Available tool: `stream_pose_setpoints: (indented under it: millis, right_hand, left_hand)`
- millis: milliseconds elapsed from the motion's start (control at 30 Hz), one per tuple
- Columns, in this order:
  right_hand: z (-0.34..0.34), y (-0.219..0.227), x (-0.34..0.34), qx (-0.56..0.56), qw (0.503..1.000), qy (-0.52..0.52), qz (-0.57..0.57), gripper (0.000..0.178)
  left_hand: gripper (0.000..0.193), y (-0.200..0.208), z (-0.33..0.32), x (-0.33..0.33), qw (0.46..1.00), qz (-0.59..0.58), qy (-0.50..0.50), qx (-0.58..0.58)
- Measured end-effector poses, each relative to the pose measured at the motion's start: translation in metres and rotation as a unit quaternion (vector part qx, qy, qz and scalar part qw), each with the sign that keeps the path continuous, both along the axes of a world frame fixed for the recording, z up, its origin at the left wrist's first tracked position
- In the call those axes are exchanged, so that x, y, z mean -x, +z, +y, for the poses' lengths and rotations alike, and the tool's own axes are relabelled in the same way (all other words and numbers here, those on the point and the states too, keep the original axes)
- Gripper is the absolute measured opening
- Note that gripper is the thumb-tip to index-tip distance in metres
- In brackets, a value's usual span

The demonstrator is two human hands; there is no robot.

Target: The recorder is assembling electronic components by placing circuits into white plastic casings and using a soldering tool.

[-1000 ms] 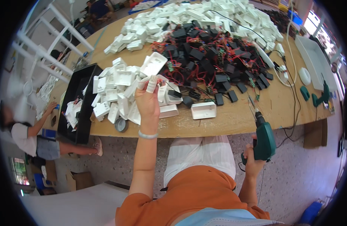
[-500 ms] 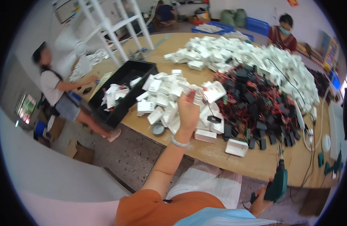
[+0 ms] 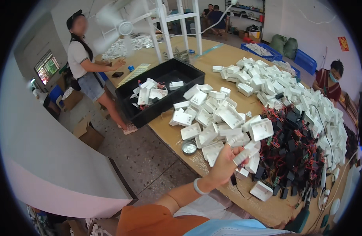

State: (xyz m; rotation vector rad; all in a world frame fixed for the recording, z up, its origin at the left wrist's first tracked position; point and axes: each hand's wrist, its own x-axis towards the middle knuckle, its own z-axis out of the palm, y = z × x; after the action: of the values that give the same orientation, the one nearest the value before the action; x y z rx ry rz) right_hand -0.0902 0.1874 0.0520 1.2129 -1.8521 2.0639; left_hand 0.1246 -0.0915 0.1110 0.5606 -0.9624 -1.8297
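My left hand (image 3: 225, 165) is closed around a small white plastic part (image 3: 241, 157), over the near edge of a heap of white plastic cases (image 3: 206, 116). A small black piece (image 3: 233, 180) on a thin wire hangs just below the hand. At the lower right, a green pistol-shaped tool (image 3: 302, 217) with a metal tip points up toward the table. Only a sliver of my right hand (image 3: 281, 225) shows beside its grip; the rest lies beyond the view's edge. One open white case (image 3: 261, 191) sits near the table's front edge.
Black boxes with red wires (image 3: 293, 151) are piled right of my left hand, before a larger white heap (image 3: 283, 86). A black crate (image 3: 165, 84), a round tin (image 3: 189, 147) and a spinning fan (image 3: 125, 27) stand leftward. One person (image 3: 84, 59) stands left; another (image 3: 326, 84) is far right.
The view has swung left. My left hand, still holding the white part, has come down and nearer. The green tool and right hand have slipped toward the lower edge.
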Motion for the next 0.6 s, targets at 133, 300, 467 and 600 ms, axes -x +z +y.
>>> stream_pose_setpoints:
  millis: [133,300,467,600]
  right_hand:
    - [-0.006,0.009,-0.017,-0.071,0.958,-0.218,-0.173,0.032]
    - [-0.017,-0.027,0.030,0.317,0.925,0.186,0.094,0.028]
    - [-0.008,-0.018,0.013,-0.069,0.959,-0.232,-0.145,0.025]
    - [-0.007,-0.012,0.023,-0.020,0.963,-0.216,-0.158,0.022]
  left_hand:
    - [0.069,-0.026,0.006,0.003,0.999,-0.021,-0.045,0.016]
    - [0.086,-0.024,0.013,0.007,0.995,-0.003,-0.099,0.021]
    - [0.088,-0.043,0.001,0.010,0.989,-0.085,-0.116,0.025]
    - [0.061,-0.048,0.014,0.018,0.989,-0.087,-0.104,0.056]
